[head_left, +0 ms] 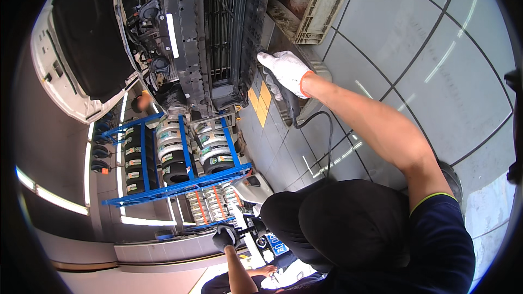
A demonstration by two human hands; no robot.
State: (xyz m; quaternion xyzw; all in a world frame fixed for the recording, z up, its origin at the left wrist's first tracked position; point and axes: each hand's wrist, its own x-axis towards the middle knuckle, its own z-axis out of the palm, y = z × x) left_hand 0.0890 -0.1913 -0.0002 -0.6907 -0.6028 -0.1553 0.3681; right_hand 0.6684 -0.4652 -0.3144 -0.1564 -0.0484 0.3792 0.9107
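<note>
My right hand (pixel 284 71), in a white work glove with an orange cuff, reaches in from the lower right on a bare forearm. Its fingers are wrapped round a dark hand tool (pixel 287 93) with a black cord (pixel 330 130) looping down behind dark clothing. The tool's upper end lies close against the lower edge of a vehicle's black front end (pixel 239 32); I cannot tell whether they touch. Much of the tool is hidden by the glove. Black clothing (pixel 354 223) fills the lower middle, beside a navy sleeve. My left hand does not show.
The view is tipped sideways. An open white hood (pixel 60 71) is at left. A pale ribbed plastic block (pixel 327 5) stands on grey floor tiles (pixel 392 38). Blue racks (pixel 180 185) hold tyres. Another person's black-gloved hand (pixel 225 236) is farther off, near a blue plate (pixel 278 246).
</note>
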